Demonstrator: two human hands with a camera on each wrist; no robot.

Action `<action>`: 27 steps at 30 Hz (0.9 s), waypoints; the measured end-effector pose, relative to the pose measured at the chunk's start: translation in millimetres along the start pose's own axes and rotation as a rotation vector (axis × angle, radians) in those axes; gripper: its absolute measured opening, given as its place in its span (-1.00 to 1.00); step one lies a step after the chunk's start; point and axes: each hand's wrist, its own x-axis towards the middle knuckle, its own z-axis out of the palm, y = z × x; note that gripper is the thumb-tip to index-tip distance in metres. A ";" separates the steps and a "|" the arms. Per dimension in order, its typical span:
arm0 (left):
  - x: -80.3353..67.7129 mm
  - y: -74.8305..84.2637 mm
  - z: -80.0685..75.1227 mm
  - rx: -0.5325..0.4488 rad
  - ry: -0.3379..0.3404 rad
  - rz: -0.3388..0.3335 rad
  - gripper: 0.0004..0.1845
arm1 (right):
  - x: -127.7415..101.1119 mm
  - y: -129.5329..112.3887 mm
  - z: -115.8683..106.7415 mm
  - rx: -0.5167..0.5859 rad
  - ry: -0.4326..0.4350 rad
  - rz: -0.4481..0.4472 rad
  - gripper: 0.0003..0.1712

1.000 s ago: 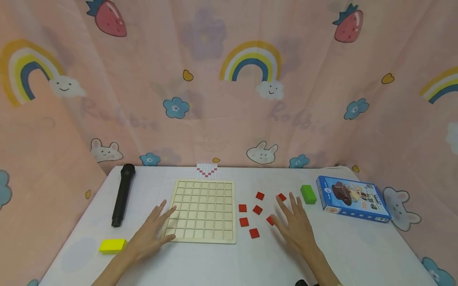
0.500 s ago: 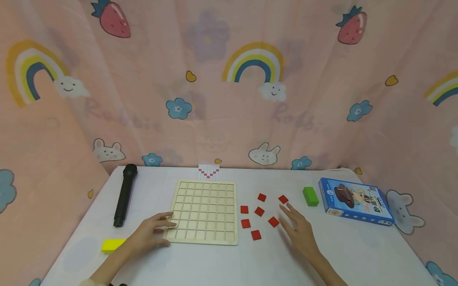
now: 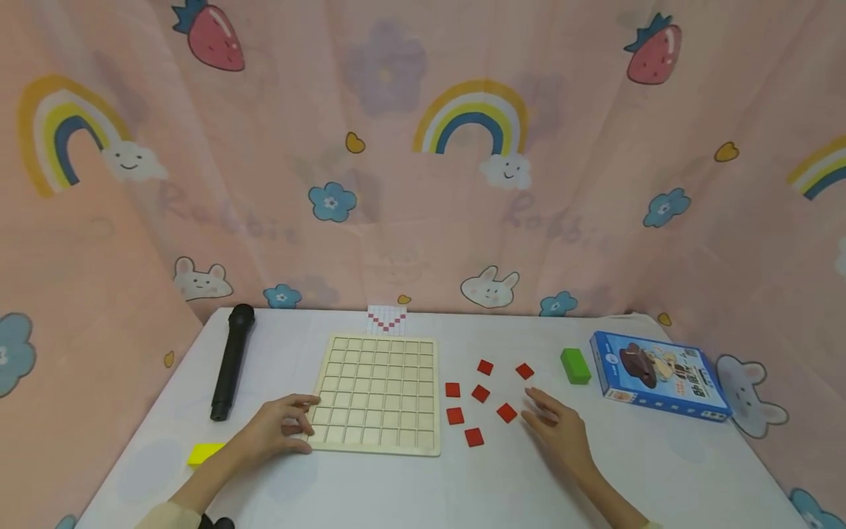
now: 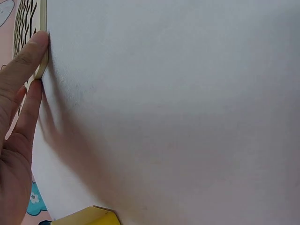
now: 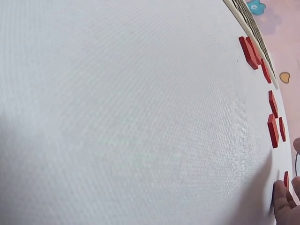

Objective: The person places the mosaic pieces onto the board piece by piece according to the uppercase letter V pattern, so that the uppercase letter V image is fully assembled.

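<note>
Covering most of the view was the white worktop (image 3: 410,485), w/ a pink printed curtain (image 3: 423,184) hung behind it & along both sides. Next in size, the wooden grid board (image 3: 377,393) lay flat near the middle, slightly toward the left, all its cells bare. A blue box (image 3: 661,375) sat near the right edge, a black microphone (image 3: 229,361) lay lengthwise near the left edge, reaching toward the back-left corner. The left hand (image 3: 277,430) rested at the board's front-left corner, thumb & fingers loosely curled against the board's edge; in the left wrist view the fingertips (image 4: 33,47) touched the rim of the board (image 4: 43,28), pressing more than gripping, nothing lifted. The right hand (image 3: 558,433) lay on the worktop right of the tiles, fingers relaxed & spread, holding nothing; its fingertips ended just beside the nearest red tile (image 3: 506,412), contact not clear from the head view. In the right wrist view the fingertips (image 5: 281,199) sat at the frame's lower right, close by a tile. A green block (image 3: 575,365) stood between the tiles & the blue box. A yellow block (image 3: 203,453) lay near the front-left, partly behind the left forearm. A small red-and-white pattern card (image 3: 386,319) sat at the back edge, behind the board. Smallest: six other red tiles (image 3: 480,393) scattered loose betw. board & right hand, apart from each other.
</note>
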 end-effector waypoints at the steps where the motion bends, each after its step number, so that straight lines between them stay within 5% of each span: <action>1: 0.6 0.0 0.1 0.003 0.000 0.005 -0.77 | 0.0 0.9 -0.2 0.006 0.006 0.013 -0.47; 12: 4.0 0.5 1.1 0.050 0.001 0.008 -0.76 | -3.7 6.4 10.9 0.044 0.024 0.130 -0.49; 27: 0.6 -2.6 -2.4 0.100 0.003 0.021 -0.75 | 0.1 4.9 20.3 0.033 0.047 0.069 -0.61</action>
